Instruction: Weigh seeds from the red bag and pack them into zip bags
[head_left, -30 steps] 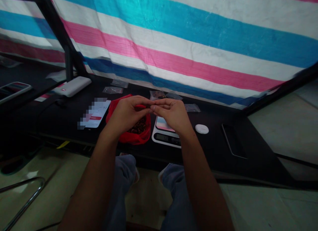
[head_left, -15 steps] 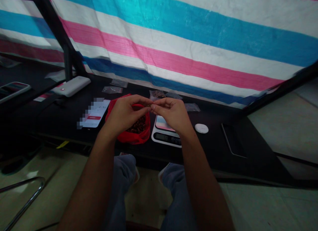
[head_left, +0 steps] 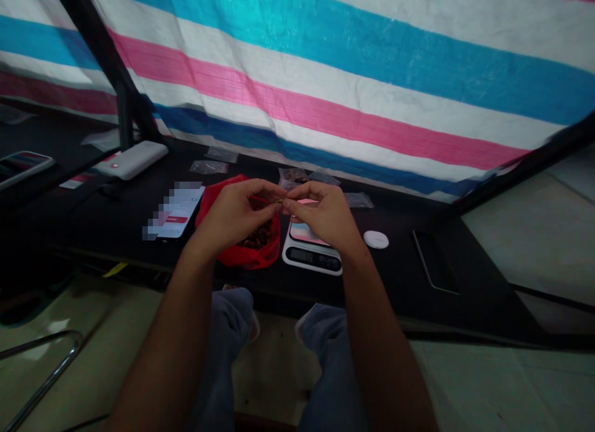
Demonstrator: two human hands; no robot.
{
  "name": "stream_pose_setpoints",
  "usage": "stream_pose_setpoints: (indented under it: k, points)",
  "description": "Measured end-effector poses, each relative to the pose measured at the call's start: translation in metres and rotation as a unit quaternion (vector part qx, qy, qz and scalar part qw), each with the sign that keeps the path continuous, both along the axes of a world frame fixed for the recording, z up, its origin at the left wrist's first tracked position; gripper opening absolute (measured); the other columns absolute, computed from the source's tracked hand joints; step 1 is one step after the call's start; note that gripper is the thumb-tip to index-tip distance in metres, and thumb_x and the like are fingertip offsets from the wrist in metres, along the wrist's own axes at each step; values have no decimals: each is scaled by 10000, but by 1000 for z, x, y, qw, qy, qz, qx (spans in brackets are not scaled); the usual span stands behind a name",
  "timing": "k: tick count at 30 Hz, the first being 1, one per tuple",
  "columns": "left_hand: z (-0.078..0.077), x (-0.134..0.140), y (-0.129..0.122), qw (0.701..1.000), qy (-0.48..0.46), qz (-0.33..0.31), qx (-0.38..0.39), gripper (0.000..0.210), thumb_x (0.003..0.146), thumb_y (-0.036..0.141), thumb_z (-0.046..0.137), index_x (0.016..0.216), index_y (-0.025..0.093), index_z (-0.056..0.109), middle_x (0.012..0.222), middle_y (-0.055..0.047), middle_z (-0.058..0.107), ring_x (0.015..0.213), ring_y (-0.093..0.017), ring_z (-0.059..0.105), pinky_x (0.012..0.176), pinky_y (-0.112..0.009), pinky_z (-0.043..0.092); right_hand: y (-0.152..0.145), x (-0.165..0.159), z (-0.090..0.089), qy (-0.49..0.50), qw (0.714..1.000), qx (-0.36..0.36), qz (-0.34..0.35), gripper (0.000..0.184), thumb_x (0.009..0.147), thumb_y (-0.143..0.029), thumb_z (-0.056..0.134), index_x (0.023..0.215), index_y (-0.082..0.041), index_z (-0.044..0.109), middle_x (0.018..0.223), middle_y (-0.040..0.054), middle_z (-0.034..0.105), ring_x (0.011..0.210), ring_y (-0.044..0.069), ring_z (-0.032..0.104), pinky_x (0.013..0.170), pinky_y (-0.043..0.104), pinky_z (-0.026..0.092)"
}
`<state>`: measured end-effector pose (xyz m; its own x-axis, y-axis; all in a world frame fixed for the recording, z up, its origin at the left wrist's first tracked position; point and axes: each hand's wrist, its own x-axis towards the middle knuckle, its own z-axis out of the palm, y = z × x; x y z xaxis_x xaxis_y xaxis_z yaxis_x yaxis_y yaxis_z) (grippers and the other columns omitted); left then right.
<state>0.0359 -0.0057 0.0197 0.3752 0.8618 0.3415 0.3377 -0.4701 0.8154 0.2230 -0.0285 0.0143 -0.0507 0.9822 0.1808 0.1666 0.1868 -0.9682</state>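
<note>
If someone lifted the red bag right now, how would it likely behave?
The red bag would probably flop and fold, since its thin sides look crumpled. The small dark pieces inside would likely shift and make it sag. With its mouth open, it could spill if tilted.

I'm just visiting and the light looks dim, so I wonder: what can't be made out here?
In the head view:
- Anything between the fingertips of the left hand and right hand: too small, covered by fingers.
- Red bag: the left hand hides part of its contents.
- White scale: readout too dim and small; the right hand covers part of its top.
- Far-left phone: cut off by the picture's edge.
</note>
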Motion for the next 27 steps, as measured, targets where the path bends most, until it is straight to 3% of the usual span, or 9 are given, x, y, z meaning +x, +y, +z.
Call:
stream_pose_setpoints:
  k: [6, 12, 18, 27]
  points:
    - [-1, -4, 2, 1000, 12, -20, -17, 300, 832, 350, 731, 1061, 165, 784, 1037, -73, 815, 914, -197, 747, 861, -288, 615, -1, 10, 1, -27, 999, 24, 4, 172, 780, -315, 794, 843, -173, 721, 821, 44, 749, 738, 183, 713, 646, 306, 612]
    - [-10, -25, 13, 985, 166, -6, -43, 230, 825, 311, 675, 995, 203, 786, 1013, -43, 820, 922, -217, 759, 835, -285, 600, -11, 50, 11, -116, 991, 40, -60, 112, 811, -270, 764, 822, -171, 712, 759, 54, 759, 680, 195, 722, 630, 306, 581]
    - [-19, -31, 21, 962, 267, 15, -59, 228, 802, 232, 644, 977, 205, 788, 1027, -50, 826, 923, -240, 772, 837, -304, 586, -14, 77, 4, -233, 970, 28, -69, 53, 800, -234, 773, 822, -190, 754, 856, 74, 806, 839, 250, 770, 692, 315, 589]
    - [-23, -30, 20, 971, 229, -5, -64, 202, 812, 251, 664, 966, 224, 791, 1005, -28, 834, 923, -228, 780, 813, -285, 579, -17, 70, 10, -211, 977, -17, -36, 53, 854, -144, 726, 849, -172, 771, 901, 82, 827, 853, 232, 798, 773, 305, 615]
